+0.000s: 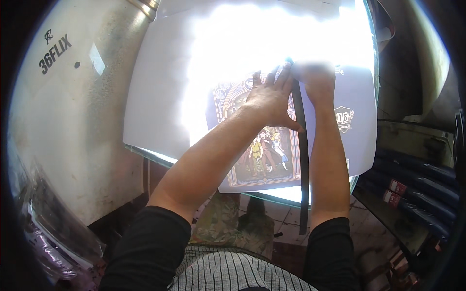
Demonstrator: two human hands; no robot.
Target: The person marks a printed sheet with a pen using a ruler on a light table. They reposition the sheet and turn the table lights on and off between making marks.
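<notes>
A printed cover sheet (228, 167) with cartoon figures in an ornate frame lies on a brightly lit glass-topped table (145, 152). Along its middle runs a long flat black strip (304, 184), whose near end hangs past the table's front edge. My left hand (269, 102) lies spread over the upper part of the picture, its fingers apart and its thumb on the strip. Beyond it, just right of the strip's far end, is my right hand (318, 80). Motion and glare smear its fingers, so whether it holds anything is hidden.
The sheet's purple right part bears a pale emblem (344, 119). Strong glare washes out the table's far half. A pale metal cabinet (73, 111) stands at the left, with clear plastic-wrapped stock (58, 228) below it. Dark wrapped rolls (412, 179) lie at the right.
</notes>
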